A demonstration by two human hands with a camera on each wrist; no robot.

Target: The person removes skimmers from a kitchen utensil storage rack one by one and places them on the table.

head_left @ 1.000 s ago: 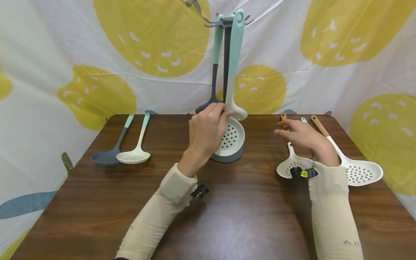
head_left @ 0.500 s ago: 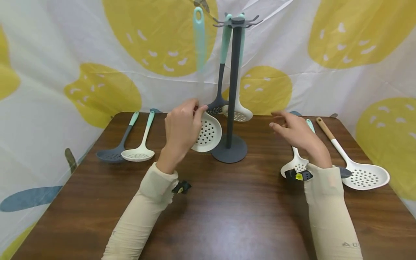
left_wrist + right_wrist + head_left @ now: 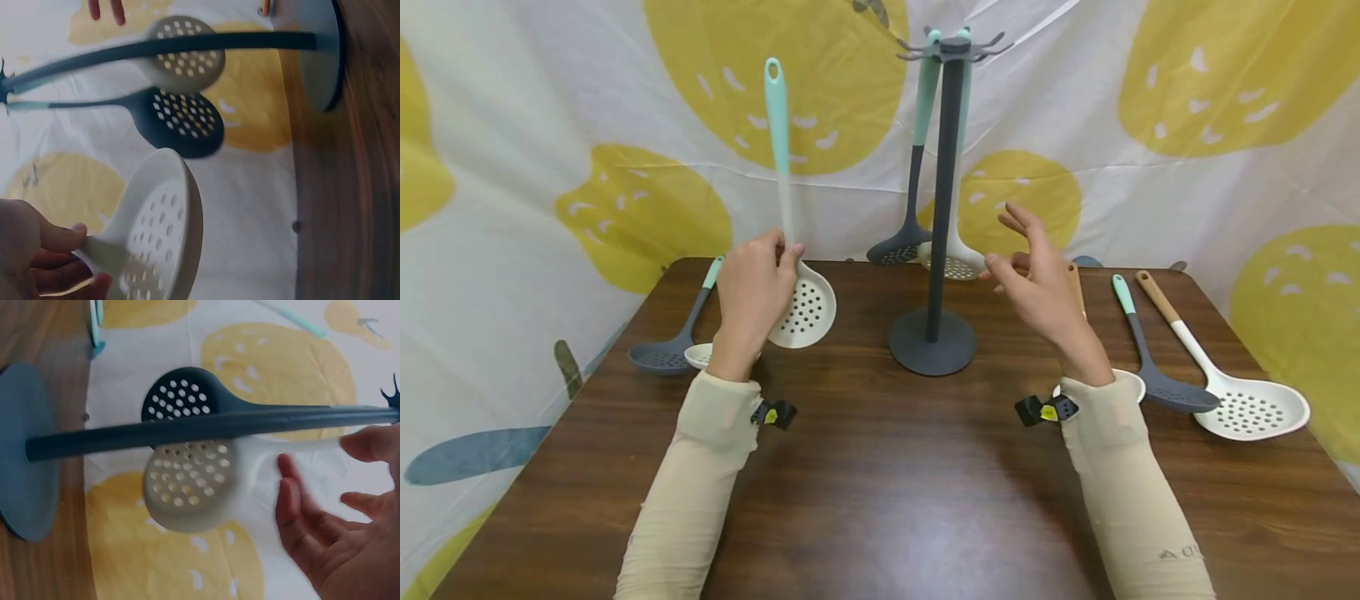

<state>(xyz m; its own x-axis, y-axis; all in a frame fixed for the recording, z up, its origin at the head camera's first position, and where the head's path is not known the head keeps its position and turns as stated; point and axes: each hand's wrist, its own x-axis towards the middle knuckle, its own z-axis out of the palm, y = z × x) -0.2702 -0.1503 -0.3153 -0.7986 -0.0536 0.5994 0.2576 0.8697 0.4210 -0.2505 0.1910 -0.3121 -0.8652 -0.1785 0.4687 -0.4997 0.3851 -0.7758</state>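
Observation:
My left hand (image 3: pixel 755 283) pinches a white skimmer (image 3: pixel 806 310) by its neck, just above the holed bowl. The skimmer stands upright in the air, its mint handle pointing up; the left wrist view shows thumb and fingers on the neck of the skimmer (image 3: pixel 159 225). A dark grey utensil stand (image 3: pixel 934 342) rises mid-table. From its hooks hang a dark grey skimmer (image 3: pixel 901 247) and a second white skimmer (image 3: pixel 959 265), partly behind the pole. My right hand (image 3: pixel 1037 283), fingers spread, is beside that hanging white skimmer; whether it touches the neck (image 3: pixel 262 453) I cannot tell.
At left lie a grey skimmer (image 3: pixel 662 354) and a white one (image 3: pixel 698 356), mostly hidden by my left hand. At right lie a mint-handled grey utensil (image 3: pixel 1176 393), a wood-handled white slotted turner (image 3: pixel 1251 414) and another white utensil (image 3: pixel 1131 385) behind my right wrist.
My left hand has carried the white skimmer leftward, away from the stand, and lowered it a little. My right hand has moved left from the utensils at right toward the stand, fingers raised.

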